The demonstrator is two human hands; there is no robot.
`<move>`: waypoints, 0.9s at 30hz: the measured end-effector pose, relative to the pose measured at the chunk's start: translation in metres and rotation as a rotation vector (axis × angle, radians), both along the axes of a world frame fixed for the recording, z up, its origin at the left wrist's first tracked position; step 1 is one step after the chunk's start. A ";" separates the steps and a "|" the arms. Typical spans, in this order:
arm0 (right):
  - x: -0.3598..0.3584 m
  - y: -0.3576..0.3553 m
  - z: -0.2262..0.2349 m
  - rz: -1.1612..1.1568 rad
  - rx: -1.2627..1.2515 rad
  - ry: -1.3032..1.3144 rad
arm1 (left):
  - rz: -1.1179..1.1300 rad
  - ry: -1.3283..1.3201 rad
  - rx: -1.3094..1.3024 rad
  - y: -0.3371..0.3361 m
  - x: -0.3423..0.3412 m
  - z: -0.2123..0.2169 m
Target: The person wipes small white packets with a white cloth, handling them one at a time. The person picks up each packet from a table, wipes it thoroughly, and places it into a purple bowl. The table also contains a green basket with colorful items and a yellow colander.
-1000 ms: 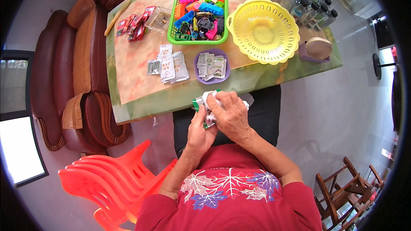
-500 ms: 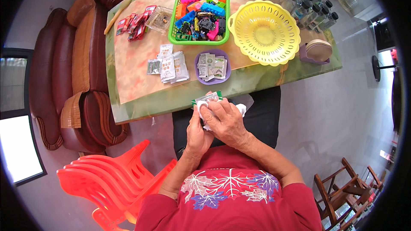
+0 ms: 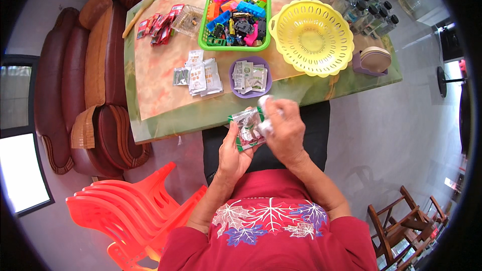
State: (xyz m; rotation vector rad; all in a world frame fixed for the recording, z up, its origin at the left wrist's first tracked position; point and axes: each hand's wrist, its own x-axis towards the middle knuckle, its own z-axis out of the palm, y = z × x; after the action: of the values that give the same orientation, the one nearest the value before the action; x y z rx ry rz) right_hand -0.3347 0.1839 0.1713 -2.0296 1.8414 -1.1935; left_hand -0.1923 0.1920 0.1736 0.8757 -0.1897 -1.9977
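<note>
Over my lap, just off the table's near edge, my left hand [image 3: 234, 156] grips a small clear packet [image 3: 248, 129] with green borders by its lower left side. Beside its right edge, my right hand [image 3: 286, 130] is closed on a crumpled white tissue [image 3: 265, 126], slightly smeared by motion. Straight ahead on the table stands a purple bowl [image 3: 234, 90] with several white and green sachets [image 3: 258, 78] in it. To its left lie white sachets [image 3: 205, 79] in a loose pile, with a small silver-green packet [image 3: 181, 76] at their side.
A green basket [image 3: 202, 40] of toy blocks, a yellow colander [image 3: 314, 65], red packets [image 3: 161, 26], a clear tray [image 3: 188, 21], dark-capped bottles [image 3: 369, 15] and a purple holder [image 3: 371, 62] stand on the table [image 3: 170, 113]. Red plastic chairs [image 3: 125, 211] are stacked at my left.
My right hand has moved right and up off the packet with the tissue, uncovering the packet's face. My left hand still holds the packet, which now stands more upright.
</note>
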 end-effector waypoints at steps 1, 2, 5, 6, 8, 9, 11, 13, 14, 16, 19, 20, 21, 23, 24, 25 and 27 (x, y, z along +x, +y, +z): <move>0.006 0.002 0.002 0.067 -0.063 0.056 | 0.003 -0.021 0.012 0.001 0.000 -0.002; 0.014 0.004 0.002 0.135 -0.064 0.098 | 0.007 -0.043 0.024 0.001 -0.001 -0.004; 0.027 0.006 -0.003 0.231 -0.006 0.110 | 0.028 -0.050 0.016 0.001 -0.004 -0.005; 0.028 0.007 -0.004 0.285 -0.011 0.119 | 0.037 -0.015 0.026 0.001 -0.001 -0.010; 0.024 0.012 -0.005 0.392 -0.020 0.138 | 0.034 0.062 -0.001 -0.001 0.004 -0.013; 0.021 0.016 -0.006 0.437 -0.002 0.132 | 0.021 0.110 -0.037 -0.004 0.006 -0.012; 0.016 0.024 -0.004 0.525 0.034 0.122 | 0.007 0.158 -0.058 -0.007 0.008 -0.012; 0.007 0.027 0.003 0.611 0.156 0.020 | 0.013 0.160 -0.026 -0.006 0.008 -0.014; 0.001 0.030 0.005 0.657 0.231 -0.025 | 0.007 0.169 -0.021 -0.005 0.008 -0.012; -0.011 0.030 0.011 0.722 0.303 -0.164 | -0.012 0.122 -0.059 -0.007 0.011 -0.018; -0.015 0.013 0.020 0.449 0.136 -0.168 | 0.021 -0.006 -0.069 -0.010 0.009 -0.008; -0.015 0.006 0.020 0.381 0.114 -0.073 | 0.042 -0.018 -0.050 -0.006 0.011 -0.013; -0.013 0.003 0.017 0.341 0.107 -0.018 | 0.059 -0.025 -0.033 -0.004 0.011 -0.015; -0.008 0.000 0.003 0.262 0.091 0.091 | 0.042 -0.008 -0.016 -0.002 0.009 -0.015; -0.005 0.003 0.000 0.255 0.091 0.119 | 0.044 -0.007 -0.005 -0.001 0.010 -0.015; -0.003 0.007 -0.002 0.272 0.108 0.123 | 0.047 -0.001 -0.011 -0.001 0.011 -0.017; -0.004 0.020 -0.006 0.300 0.143 0.134 | 0.047 0.015 -0.021 -0.001 0.013 -0.024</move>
State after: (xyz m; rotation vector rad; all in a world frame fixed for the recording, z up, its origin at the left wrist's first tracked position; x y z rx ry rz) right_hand -0.3386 0.2040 0.1653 -2.2488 1.5499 -0.8416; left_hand -0.1793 0.1912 0.1495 0.8445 -0.1800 -1.9550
